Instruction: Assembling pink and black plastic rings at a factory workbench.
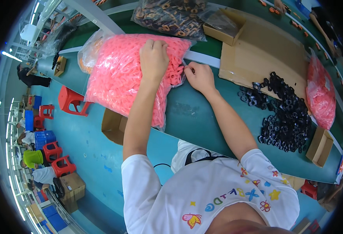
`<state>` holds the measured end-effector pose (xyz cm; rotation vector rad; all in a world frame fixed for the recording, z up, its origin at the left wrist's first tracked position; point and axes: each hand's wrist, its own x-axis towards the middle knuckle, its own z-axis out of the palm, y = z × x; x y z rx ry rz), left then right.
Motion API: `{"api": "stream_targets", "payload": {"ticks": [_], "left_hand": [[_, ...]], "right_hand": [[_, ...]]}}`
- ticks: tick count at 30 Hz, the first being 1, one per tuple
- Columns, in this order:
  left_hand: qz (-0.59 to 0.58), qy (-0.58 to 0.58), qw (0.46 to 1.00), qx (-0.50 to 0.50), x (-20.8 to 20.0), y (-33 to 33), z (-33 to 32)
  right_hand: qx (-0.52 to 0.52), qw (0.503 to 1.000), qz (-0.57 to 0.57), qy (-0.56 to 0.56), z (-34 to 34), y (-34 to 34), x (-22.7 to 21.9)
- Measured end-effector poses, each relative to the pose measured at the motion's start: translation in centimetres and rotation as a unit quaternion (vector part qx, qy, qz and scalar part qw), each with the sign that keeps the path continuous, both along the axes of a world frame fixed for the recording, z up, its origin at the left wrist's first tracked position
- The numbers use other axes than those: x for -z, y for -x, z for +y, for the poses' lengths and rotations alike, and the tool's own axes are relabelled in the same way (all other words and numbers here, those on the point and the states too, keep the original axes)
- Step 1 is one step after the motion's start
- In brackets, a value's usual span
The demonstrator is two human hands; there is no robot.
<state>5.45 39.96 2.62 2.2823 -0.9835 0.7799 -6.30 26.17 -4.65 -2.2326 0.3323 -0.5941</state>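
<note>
A green table carries a bulging clear bag of pink pieces, roughly square with no clear long axis, overhanging the near edge. The bag lies directly beneath the left hand; the right hand is at its right edge. Beyond lies a bag of dark and orange pieces; far right, a smaller pink-filled bag and an open cardboard box. Both hands' fingers are curled narrow; whether they grip plastic, I cannot tell.

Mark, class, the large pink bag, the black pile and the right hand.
Large pink bag (119, 72), head view: its left part.
Black pile (290, 121), head view: its middle.
Right hand (202, 79), head view: its back.
</note>
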Motion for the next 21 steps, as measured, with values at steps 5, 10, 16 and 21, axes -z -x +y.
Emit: {"api": "stream_targets", "payload": {"ticks": [5,10,16,21], "left_hand": [[0.073,-0.054,0.988,0.125,-1.5,1.6,2.5],[0.091,0.031,0.991,0.089,-4.2,7.7,6.6],[0.043,0.02,0.996,-0.08,-1.1,14.3,10.0],[0.042,0.001,0.998,-0.051,-0.1,14.2,9.4]], "right_hand": [[-0.04,0.997,0.022,-0.059,-1.4,-0.7,0.8],[-0.098,0.964,0.069,-0.236,-3.6,0.1,-0.3],[-0.167,0.976,0.005,-0.141,-1.2,2.5,-3.5],[-0.257,0.965,-0.028,-0.03,3.3,3.1,-3.0]]}}
